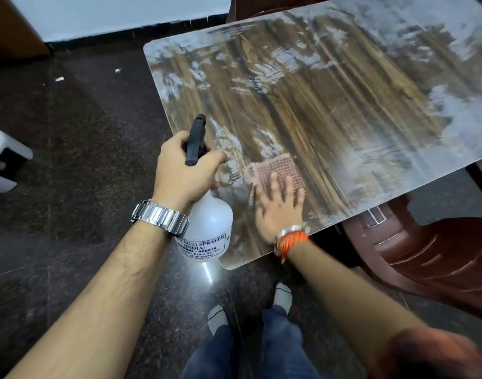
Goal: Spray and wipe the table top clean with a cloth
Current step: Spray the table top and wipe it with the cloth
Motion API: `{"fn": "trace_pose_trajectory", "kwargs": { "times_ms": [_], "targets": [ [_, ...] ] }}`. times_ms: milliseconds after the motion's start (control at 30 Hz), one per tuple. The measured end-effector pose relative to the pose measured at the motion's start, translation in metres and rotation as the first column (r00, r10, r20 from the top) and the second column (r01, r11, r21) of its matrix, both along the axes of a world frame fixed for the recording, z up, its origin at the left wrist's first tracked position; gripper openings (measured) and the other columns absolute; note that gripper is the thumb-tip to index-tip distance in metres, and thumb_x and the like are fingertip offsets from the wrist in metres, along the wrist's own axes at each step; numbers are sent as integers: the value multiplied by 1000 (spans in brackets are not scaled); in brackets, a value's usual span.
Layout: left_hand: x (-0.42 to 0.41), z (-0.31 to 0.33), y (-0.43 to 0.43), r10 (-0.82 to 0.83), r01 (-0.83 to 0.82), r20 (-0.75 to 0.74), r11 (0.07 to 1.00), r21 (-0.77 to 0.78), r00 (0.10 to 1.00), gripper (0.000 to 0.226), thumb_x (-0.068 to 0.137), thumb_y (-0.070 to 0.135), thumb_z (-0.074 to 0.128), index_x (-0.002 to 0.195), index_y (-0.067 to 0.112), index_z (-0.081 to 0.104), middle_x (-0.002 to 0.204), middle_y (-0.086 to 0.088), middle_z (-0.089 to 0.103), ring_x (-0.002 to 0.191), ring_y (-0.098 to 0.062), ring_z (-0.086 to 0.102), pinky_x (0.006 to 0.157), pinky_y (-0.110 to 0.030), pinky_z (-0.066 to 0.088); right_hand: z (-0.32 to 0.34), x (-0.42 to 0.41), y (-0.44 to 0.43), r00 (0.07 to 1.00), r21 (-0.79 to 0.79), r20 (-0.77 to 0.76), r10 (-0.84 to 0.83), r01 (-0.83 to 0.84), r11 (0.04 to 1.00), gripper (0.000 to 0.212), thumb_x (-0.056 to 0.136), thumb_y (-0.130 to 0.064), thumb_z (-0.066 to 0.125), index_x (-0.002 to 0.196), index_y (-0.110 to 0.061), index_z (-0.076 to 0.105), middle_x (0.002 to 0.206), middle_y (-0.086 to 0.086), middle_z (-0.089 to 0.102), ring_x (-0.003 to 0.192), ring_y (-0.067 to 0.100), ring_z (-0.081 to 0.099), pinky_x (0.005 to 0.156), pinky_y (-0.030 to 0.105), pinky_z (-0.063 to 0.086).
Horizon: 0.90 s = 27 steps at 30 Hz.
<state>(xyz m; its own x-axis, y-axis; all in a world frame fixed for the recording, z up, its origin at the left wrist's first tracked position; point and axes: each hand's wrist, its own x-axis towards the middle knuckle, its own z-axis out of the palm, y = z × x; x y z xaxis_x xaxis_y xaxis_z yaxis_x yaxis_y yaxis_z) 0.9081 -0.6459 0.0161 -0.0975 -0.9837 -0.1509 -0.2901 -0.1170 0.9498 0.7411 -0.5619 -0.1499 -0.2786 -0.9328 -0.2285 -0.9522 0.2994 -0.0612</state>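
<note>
Down at the bottom I can see my jeans (261, 348) and socked feet (283, 294) on a dark speckled stone floor (78, 165), pretty glossy, catching a light streak.

My left hand (183, 175) is wrapped tight around the neck of the spray bottle (207, 228), a rounded translucent white plastic one with a printed label and a black trigger head (195, 138) poking up past my knuckles. It's held in the air right at the near left edge of the table. Chunky steel-link watch (159, 217) on that wrist.

My right hand (279, 206) is flat, fingers spread, pressing down on the cloth (278, 170), a pinkish-red checked rag with a waffle kind of weave. It's on the table's near left part, just beside the bottle. The hand is blurry. Orange thread band (290, 240) on that wrist.

The table top (343, 105) is a smooth wood-grain laminate with rounded corners, brown streaky pattern, shiny, with whitish smeary patches mostly toward the edges and far side.

Right of the table there's a maroon moulded plastic chair (425, 253), ribbed and glossy. Far left, a white plastic stool (4, 157) on the floor.
</note>
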Motion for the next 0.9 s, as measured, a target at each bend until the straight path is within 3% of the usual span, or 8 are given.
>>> {"fn": "trace_pose_trajectory", "kwargs": {
  "times_ms": [100,333,400,500,567,633,767,900],
  "targets": [
    [8,0,-5,5,-5,-4,1000,1,1000,36,63,29,80,77,6,57,61,-1,54,50,-22,55,59,-61,58,1,53,51,977,-58,80,196,-192,980,62,86,-46,37,147,-44,21,161,3,11,146,38,5,112,64,2],
    [5,-15,-27,36,-36,11,999,26,999,30,64,27,79,71,13,55,54,7,52,50,-20,54,61,-62,58,-10,66,37,951,-91,169,260,-247,965,51,91,-50,41,141,-43,36,158,-5,24,147,35,9,112,61,-1],
    [3,-23,-35,65,-66,36,997,40,997,28,63,27,79,70,14,55,56,6,55,55,-18,56,63,-56,60,-11,60,3,937,-66,170,306,-299,952,60,89,-56,36,146,-42,26,160,-5,14,147,36,1,112,61,-3],
    [-3,-35,-49,93,-95,76,995,20,993,25,69,21,81,73,11,58,61,1,57,52,-11,56,52,-28,49,-13,51,-70,931,-25,81,356,-355,934,69,88,-61,28,149,-45,-2,161,-6,-6,146,35,-12,112,61,-12],
    [-8,-43,-57,109,-112,78,993,39,991,21,76,9,79,80,3,60,60,0,55,42,-4,52,43,-19,43,-11,42,-121,948,-69,80,308,-303,950,57,94,-56,26,148,-47,9,162,-8,0,147,33,-6,111,58,-14],
    [-11,-49,-65,120,-126,93,991,54,988,20,76,7,78,81,1,59,60,-1,55,40,-7,53,40,-19,43,-11,28,-164,957,-88,74,279,-272,958,52,96,-52,25,147,-49,15,161,-9,6,147,32,-1,112,58,-11],
    [-12,-51,-74,127,-135,115,989,66,985,24,77,13,80,83,2,59,56,3,57,37,-9,54,44,-25,47,-6,-7,-213,974,-68,94,208,-202,977,55,95,-51,21,149,-49,7,161,-9,6,147,30,-2,114,58,-9],
    [-11,-39,-77,139,-144,95,988,48,986,35,74,16,80,87,-8,57,65,-7,56,39,-11,55,46,-30,50,0,-1,-181,968,-82,74,240,-234,969,56,96,-49,18,151,-44,6,162,-6,3,147,31,-1,114,59,-7]
  ]
}}
